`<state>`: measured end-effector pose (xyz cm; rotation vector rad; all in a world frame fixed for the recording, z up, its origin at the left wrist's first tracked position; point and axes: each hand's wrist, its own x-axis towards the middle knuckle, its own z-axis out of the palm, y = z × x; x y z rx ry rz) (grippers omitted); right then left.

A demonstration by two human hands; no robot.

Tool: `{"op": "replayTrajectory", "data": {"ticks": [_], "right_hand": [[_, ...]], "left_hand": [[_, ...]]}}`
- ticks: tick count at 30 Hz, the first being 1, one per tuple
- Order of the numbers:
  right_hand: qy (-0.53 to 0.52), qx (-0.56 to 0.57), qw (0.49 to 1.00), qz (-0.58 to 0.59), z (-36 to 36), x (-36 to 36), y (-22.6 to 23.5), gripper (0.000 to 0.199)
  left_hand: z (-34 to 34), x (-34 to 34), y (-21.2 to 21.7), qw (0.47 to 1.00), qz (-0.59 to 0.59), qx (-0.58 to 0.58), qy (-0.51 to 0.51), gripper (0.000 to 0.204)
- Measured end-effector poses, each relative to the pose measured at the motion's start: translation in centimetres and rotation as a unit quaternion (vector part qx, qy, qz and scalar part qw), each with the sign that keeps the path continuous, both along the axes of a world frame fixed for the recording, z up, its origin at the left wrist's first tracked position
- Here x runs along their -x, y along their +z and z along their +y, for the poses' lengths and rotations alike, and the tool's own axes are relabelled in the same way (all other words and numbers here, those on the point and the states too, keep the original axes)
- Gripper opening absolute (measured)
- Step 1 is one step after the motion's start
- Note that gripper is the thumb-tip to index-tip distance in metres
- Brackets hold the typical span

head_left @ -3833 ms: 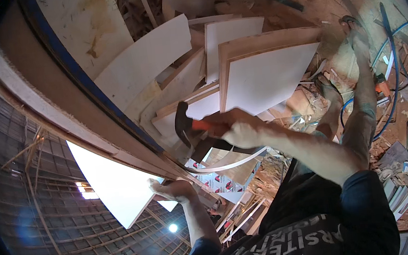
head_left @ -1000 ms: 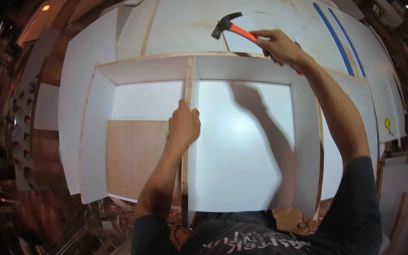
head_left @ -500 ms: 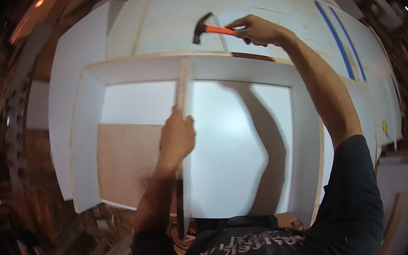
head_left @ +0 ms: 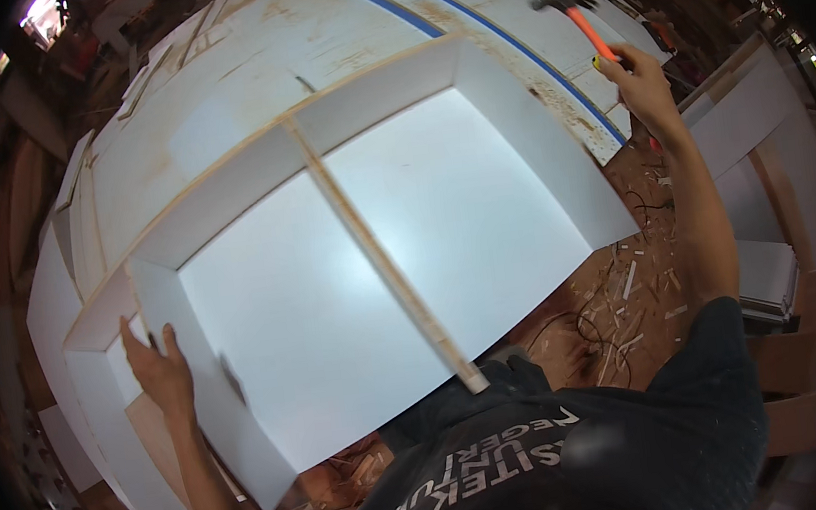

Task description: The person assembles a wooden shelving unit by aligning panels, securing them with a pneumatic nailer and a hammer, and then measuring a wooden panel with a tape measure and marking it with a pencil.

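Currently a shallow white cabinet (head_left: 302,297) lies open side up in front of the person, its far rim backed by a pale, stained desk (head_left: 235,63). Off the cabinet's right side, the right hand (head_left: 646,92) is closed around the orange handle of a hammer (head_left: 580,19), whose dark head points away from the cabinet. At the cabinet's left divider (head_left: 159,293), the left hand (head_left: 162,374) has its thumb and fingers spread apart; whether the palm touches the wood I cannot tell. A second divider (head_left: 377,243), bare-edged, crosses the cabinet's wide bay. Past the cabinet's far right corner run two blue strips (head_left: 515,41), and wood scraps (head_left: 629,278) litter the floor (head_left: 565,353) below its near right corner.
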<state>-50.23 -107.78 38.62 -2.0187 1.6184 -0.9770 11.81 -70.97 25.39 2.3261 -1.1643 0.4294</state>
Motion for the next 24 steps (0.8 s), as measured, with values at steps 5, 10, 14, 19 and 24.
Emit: {"op": "replayTrajectory", "data": {"ticks": [5,10,14,19,24], "right_hand": [[0.017,0.016,0.997,0.072,-6.9,19.4,-12.9,0.029],[0.061,-0.126,0.986,0.094,-10.0,21.0,-24.6,0.039],[0.066,-0.121,0.99,-0.035,-11.6,16.8,-28.5,0.032],[0.042,0.015,0.982,0.183,-14.0,17.0,-29.6,0.037],[0.003,-0.125,0.992,0.026,-13.9,18.9,-26.8,0.065]], "left_hand": [[1.9,10.4,-0.8,0.989,0.007,0.116,0.096,0.061],[4.8,22.4,-3.4,0.979,0.073,0.13,0.137,0.054],[9.1,28.0,-3.5,0.968,0.044,0.122,0.217,0.047],[17.3,24.5,-6.4,0.892,0.056,0.327,0.308,0.034],[28.4,13.6,-11.4,0.725,0.296,0.397,0.479,0.045]]}}
